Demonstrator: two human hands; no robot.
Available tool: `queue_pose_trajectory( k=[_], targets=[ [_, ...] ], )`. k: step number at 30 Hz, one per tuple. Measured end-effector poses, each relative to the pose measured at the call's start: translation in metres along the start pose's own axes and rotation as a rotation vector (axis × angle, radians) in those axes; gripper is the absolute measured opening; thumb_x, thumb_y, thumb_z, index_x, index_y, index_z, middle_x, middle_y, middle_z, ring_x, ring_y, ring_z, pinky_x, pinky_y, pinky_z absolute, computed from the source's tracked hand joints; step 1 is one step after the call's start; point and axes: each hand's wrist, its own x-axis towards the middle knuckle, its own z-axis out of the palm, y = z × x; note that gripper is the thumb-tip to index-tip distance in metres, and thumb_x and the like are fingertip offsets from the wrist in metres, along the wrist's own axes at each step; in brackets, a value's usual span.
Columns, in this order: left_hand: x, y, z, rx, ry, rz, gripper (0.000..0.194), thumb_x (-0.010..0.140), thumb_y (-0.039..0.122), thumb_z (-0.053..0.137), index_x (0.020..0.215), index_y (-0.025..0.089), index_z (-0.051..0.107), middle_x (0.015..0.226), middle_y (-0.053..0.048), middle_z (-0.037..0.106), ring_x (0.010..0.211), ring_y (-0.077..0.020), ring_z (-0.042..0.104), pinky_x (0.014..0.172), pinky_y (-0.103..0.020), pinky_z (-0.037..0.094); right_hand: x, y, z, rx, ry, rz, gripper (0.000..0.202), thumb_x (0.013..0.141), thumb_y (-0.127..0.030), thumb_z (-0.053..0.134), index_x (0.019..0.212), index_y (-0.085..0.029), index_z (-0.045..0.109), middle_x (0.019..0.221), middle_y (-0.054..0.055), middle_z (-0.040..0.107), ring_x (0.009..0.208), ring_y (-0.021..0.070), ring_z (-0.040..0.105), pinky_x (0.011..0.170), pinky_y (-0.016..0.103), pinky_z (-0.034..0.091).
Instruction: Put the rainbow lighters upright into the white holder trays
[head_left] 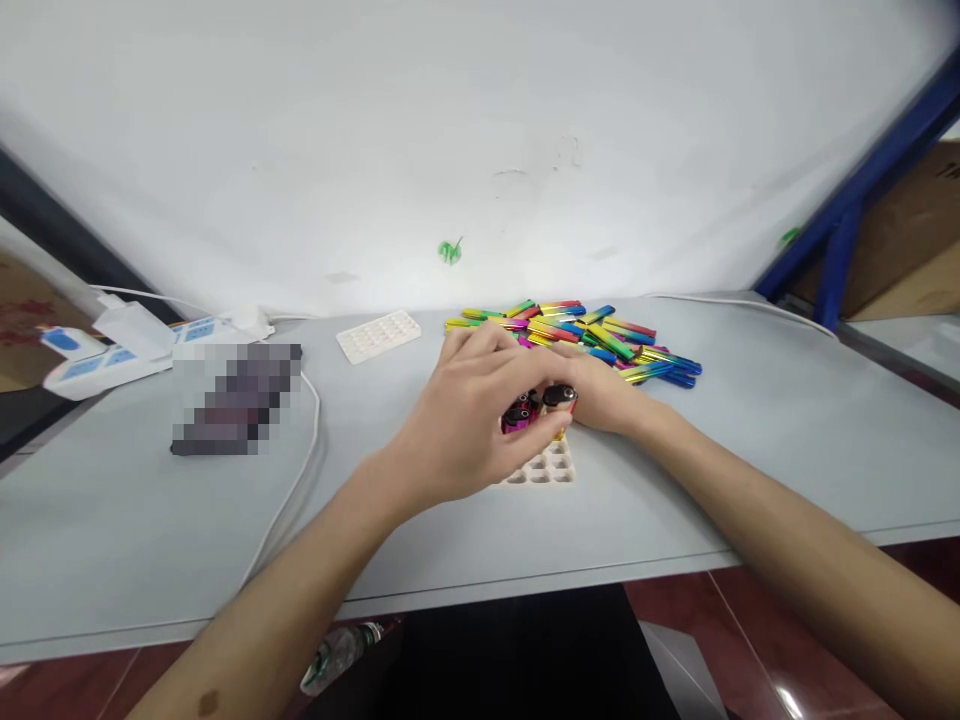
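Observation:
My left hand [472, 410] arches over a white tray [538, 468] with rows of holes. Its thumb and index finger curl around a slim piece [559, 396] with a black, rounded end and a small metal ring or rivet. Beside that, more black-ended pieces [517, 412] with pink metallic sides show in the gap of the hand, apparently standing in the tray. My right hand [604, 390] lies just behind and to the right; the left hand covers its fingers. Beyond both hands lies a loose pile of shiny rainbow-coloured slim pieces [615, 340].
Another white holed tray [379, 336] lies at the back, left of the pile. A pixelated dark object [236, 400], a white cable [311, 430] and a white power strip [112, 365] are on the left of the grey table [660, 525]. A white wall [360, 150] stands behind.

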Motion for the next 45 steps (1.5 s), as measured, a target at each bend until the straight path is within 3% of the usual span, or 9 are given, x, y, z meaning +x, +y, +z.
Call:
queue_pose_trajectory(
  k=[8,18,24,30,34,39,45],
  targets=[
    [-0.005,-0.007,0.013,0.165,-0.145,0.130,0.007,0.091,0.027,0.065,0.097,0.024,0.066,0.081,0.001,0.072,0.095,-0.0216,0.055,0.085,-0.039,0.031,0.000,-0.006,-0.008,0.002,-0.081,0.055,0.022,0.081,-0.016,0.059,0.103,-0.018,0.064,0.099,0.010,0.063,0.093,0.0253,0.059,0.074,0.033,0.046],
    [-0.004,-0.013,0.008,0.213,-0.156,0.139,0.007,0.088,0.029,0.069,0.091,0.023,0.068,0.082,0.000,0.073,0.091,-0.0213,0.054,0.082,-0.037,0.033,0.001,-0.005,-0.007,0.004,-0.069,0.041,0.023,0.083,-0.018,0.063,0.105,-0.018,0.065,0.099,0.011,0.063,0.096,0.0258,0.060,0.080,0.034,0.047],
    [-0.005,-0.013,0.008,0.170,-0.118,0.138,0.017,0.091,0.036,0.066,0.088,0.022,0.073,0.091,-0.003,0.072,0.094,-0.0217,0.055,0.081,-0.037,0.037,0.000,-0.006,-0.007,-0.032,-0.050,0.046,0.018,0.080,-0.016,0.064,0.098,-0.017,0.066,0.095,0.010,0.063,0.089,0.0243,0.059,0.072,0.031,0.044],
    [-0.001,-0.017,0.002,0.024,-0.065,-0.003,0.022,0.096,0.032,0.057,0.098,0.023,0.077,0.103,-0.005,0.071,0.098,-0.0196,0.058,0.091,-0.036,0.043,0.000,-0.008,-0.009,0.077,0.034,0.041,0.022,0.079,-0.011,0.061,0.100,-0.016,0.068,0.094,0.009,0.071,0.082,0.0224,0.063,0.068,0.031,0.044],
    [0.003,-0.037,-0.004,0.020,0.024,-0.300,0.029,0.100,0.033,0.047,0.107,0.023,0.074,0.106,-0.004,0.074,0.103,-0.0190,0.061,0.094,-0.035,0.045,0.001,-0.010,-0.009,0.197,0.185,-0.014,0.023,0.087,-0.019,0.062,0.107,-0.017,0.071,0.090,0.006,0.074,0.072,0.0190,0.063,0.068,0.032,0.047],
    [0.003,-0.059,-0.009,-0.053,-0.169,-0.551,0.035,0.098,0.042,0.049,0.118,0.022,0.070,0.122,-0.003,0.071,0.104,-0.0199,0.063,0.089,-0.032,0.047,0.003,-0.013,-0.003,0.284,0.274,-0.080,0.028,0.095,-0.029,0.056,0.114,-0.018,0.073,0.098,0.007,0.075,0.079,0.0205,0.067,0.073,0.034,0.051],
    [0.001,-0.069,-0.011,-0.216,-0.315,-0.610,0.039,0.097,0.048,0.049,0.120,0.026,0.071,0.125,-0.001,0.071,0.108,-0.0215,0.063,0.095,-0.034,0.045,0.004,-0.019,-0.001,0.356,0.299,-0.058,0.030,0.098,-0.033,0.052,0.115,-0.019,0.073,0.091,0.006,0.075,0.074,0.0193,0.068,0.070,0.034,0.052]
  ],
)
